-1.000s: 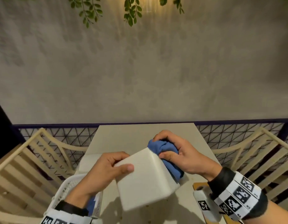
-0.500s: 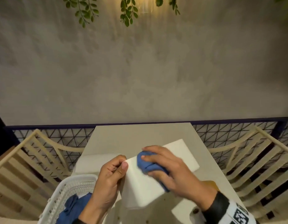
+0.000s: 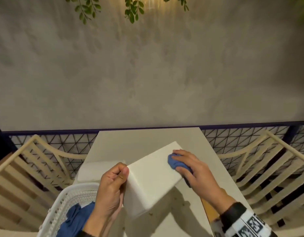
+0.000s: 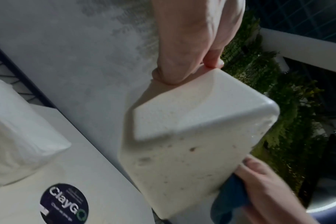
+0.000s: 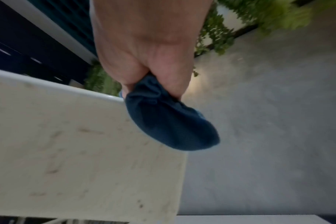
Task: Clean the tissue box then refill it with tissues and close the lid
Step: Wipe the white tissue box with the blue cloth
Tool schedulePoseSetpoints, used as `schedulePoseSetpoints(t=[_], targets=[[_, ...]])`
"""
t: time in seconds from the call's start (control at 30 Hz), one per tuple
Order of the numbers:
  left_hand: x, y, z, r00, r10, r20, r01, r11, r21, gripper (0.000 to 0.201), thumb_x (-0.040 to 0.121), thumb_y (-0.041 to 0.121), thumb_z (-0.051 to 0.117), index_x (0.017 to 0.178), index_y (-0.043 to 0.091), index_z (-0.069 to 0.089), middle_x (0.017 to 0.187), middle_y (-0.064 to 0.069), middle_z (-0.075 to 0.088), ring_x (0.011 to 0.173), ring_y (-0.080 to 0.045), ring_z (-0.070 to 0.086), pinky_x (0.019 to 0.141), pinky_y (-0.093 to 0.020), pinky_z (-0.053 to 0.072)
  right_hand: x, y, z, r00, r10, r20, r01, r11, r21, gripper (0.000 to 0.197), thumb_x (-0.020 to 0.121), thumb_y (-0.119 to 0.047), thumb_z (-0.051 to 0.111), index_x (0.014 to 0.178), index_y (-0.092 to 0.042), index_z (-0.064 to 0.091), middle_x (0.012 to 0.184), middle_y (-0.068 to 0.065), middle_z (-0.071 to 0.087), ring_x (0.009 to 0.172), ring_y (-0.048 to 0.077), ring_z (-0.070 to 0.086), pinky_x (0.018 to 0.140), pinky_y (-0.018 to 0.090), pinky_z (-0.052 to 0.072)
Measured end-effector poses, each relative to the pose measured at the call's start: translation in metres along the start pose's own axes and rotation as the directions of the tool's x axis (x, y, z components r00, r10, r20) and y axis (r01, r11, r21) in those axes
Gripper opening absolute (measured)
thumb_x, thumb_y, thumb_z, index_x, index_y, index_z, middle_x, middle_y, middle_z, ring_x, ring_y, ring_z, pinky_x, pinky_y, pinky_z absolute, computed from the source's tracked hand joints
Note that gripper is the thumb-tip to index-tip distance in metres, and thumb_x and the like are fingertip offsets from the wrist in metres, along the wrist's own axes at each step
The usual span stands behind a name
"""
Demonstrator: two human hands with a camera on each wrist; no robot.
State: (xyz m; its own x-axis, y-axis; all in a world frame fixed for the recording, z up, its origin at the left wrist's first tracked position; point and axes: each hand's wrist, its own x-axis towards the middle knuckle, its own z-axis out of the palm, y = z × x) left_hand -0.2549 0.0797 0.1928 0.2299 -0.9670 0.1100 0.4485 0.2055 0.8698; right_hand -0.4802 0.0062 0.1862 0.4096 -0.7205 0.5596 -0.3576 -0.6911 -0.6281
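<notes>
A white tissue box (image 3: 153, 173) is held tilted above the table (image 3: 139, 141), one corner pointing down. My left hand (image 3: 112, 183) grips its near left edge, thumb on top. In the left wrist view the box (image 4: 192, 136) shows brown specks on its side. My right hand (image 3: 194, 166) presses a bunched blue cloth (image 3: 175, 162) on the box's upper face near the right edge. The right wrist view shows the cloth (image 5: 169, 121) pinched in the fingers against the speckled box wall (image 5: 77, 151). A white tissue pack (image 3: 98, 170) lies on the table behind my left hand.
A white mesh basket (image 3: 71, 200) with a blue cloth (image 3: 74, 219) inside sits at the near left. A wooden piece (image 3: 209, 209) lies under my right forearm. Slatted chairs (image 3: 267, 168) flank the table. A round sticker (image 4: 64, 203) is on the tabletop.
The box has turned so its long face is up and angled right. My right hand slid the cloth from the box's left part to its right edge. The left hand shifted its grip.
</notes>
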Motion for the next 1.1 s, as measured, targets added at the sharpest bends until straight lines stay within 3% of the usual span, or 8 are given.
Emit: schedulePoseSetpoints(t=[0.07, 0.27, 0.33, 0.5, 0.73, 0.83, 0.97, 1.1], targets=[[0.001, -0.004, 0.002, 0.999, 0.015, -0.033, -0.015, 1.0, -0.004, 0.055, 0.028, 0.057, 0.091, 0.047, 0.019, 0.056, 0.049, 0.004, 0.05, 0.048, -0.004, 0.046, 0.045, -0.011, 0.038, 0.002, -0.002, 0.009, 0.999, 0.045, -0.012, -0.045, 0.998, -0.041, 0.032, 0.086, -0.043, 0.048, 0.111, -0.029, 0.063, 0.125, -0.025, 0.05, 0.127, 0.007, 0.044, 0.106, 0.024, 0.034], [0.003, -0.007, 0.004, 0.999, -0.042, -0.028, 0.038, 0.991, -0.129, 0.055, 0.025, 0.048, 0.096, 0.049, 0.018, 0.057, 0.051, -0.002, 0.051, 0.049, -0.011, 0.048, 0.047, -0.016, 0.044, -0.015, -0.059, 0.04, 0.91, -0.386, 0.152, 0.362, 0.918, 0.16, 0.031, 0.099, -0.034, 0.037, 0.118, -0.02, 0.059, 0.134, -0.012, 0.052, 0.132, 0.007, 0.039, 0.111, 0.025, 0.029], [-0.001, -0.002, 0.0, 1.0, -0.006, -0.026, 0.003, 0.996, -0.089, 0.055, 0.028, 0.051, 0.094, 0.049, 0.018, 0.055, 0.054, -0.001, 0.047, 0.054, -0.009, 0.045, 0.049, -0.016, 0.04, -0.007, -0.026, 0.018, 0.959, -0.282, 0.035, 0.28, 0.958, 0.058, 0.03, 0.097, -0.033, 0.045, 0.114, -0.016, 0.062, 0.13, -0.004, 0.056, 0.128, 0.012, 0.045, 0.109, 0.032, 0.035], [-0.002, 0.0, 0.003, 0.999, 0.036, -0.035, -0.039, 0.995, -0.089, 0.055, 0.028, 0.053, 0.094, 0.049, 0.017, 0.057, 0.053, 0.001, 0.049, 0.053, -0.007, 0.048, 0.049, -0.013, 0.042, 0.02, 0.022, -0.016, 0.982, 0.102, -0.157, -0.101, 0.995, 0.012, 0.023, 0.088, -0.021, 0.056, 0.108, -0.029, 0.063, 0.121, -0.026, 0.05, 0.115, -0.003, 0.048, 0.099, 0.023, 0.04], [0.005, -0.006, 0.01, 0.997, 0.06, -0.046, -0.062, 0.997, -0.047, 0.054, 0.031, 0.056, 0.092, 0.052, 0.021, 0.058, 0.053, 0.003, 0.042, 0.052, -0.009, 0.039, 0.045, -0.014, 0.038, -0.017, -0.065, 0.054, 0.915, -0.395, 0.08, 0.392, 0.919, 0.046, 0.025, 0.092, -0.029, 0.051, 0.115, -0.02, 0.058, 0.132, -0.007, 0.051, 0.13, 0.013, 0.04, 0.112, 0.024, 0.026], [0.001, 0.001, 0.008, 0.994, 0.111, 0.013, -0.111, 0.994, 0.019, 0.054, 0.038, 0.058, 0.09, 0.049, 0.019, 0.055, 0.052, 0.005, 0.04, 0.051, -0.007, 0.036, 0.045, -0.015, 0.034, -0.003, -0.038, 0.036, 0.948, -0.308, 0.084, 0.301, 0.949, 0.091, 0.026, 0.092, -0.023, 0.053, 0.115, -0.015, 0.061, 0.133, -0.004, 0.053, 0.132, 0.01, 0.039, 0.112, 0.024, 0.027], [0.0, 0.004, 0.014, 0.988, 0.146, 0.047, -0.149, 0.987, 0.066, 0.054, 0.042, 0.061, 0.087, 0.046, 0.019, 0.053, 0.05, 0.008, 0.039, 0.049, -0.005, 0.035, 0.045, -0.014, 0.03, 0.034, 0.01, 0.001, 0.985, 0.105, -0.139, -0.098, 0.993, 0.059, 0.028, 0.087, -0.019, 0.052, 0.112, -0.021, 0.064, 0.123, -0.024, 0.048, 0.124, 0.006, 0.047, 0.104, 0.012, 0.033], [0.005, -0.01, 0.021, 0.986, 0.164, 0.012, -0.165, 0.982, 0.097, 0.052, 0.04, 0.062, 0.086, 0.048, 0.019, 0.059, 0.049, 0.008, 0.048, 0.048, -0.003, 0.042, 0.045, -0.013, 0.035, 0.021, -0.037, 0.038, 0.999, 0.01, -0.049, -0.005, 0.995, 0.097, 0.03, 0.089, -0.027, 0.054, 0.117, -0.024, 0.062, 0.126, -0.027, 0.045, 0.128, -0.007, 0.035, 0.11, 0.018, 0.026]])
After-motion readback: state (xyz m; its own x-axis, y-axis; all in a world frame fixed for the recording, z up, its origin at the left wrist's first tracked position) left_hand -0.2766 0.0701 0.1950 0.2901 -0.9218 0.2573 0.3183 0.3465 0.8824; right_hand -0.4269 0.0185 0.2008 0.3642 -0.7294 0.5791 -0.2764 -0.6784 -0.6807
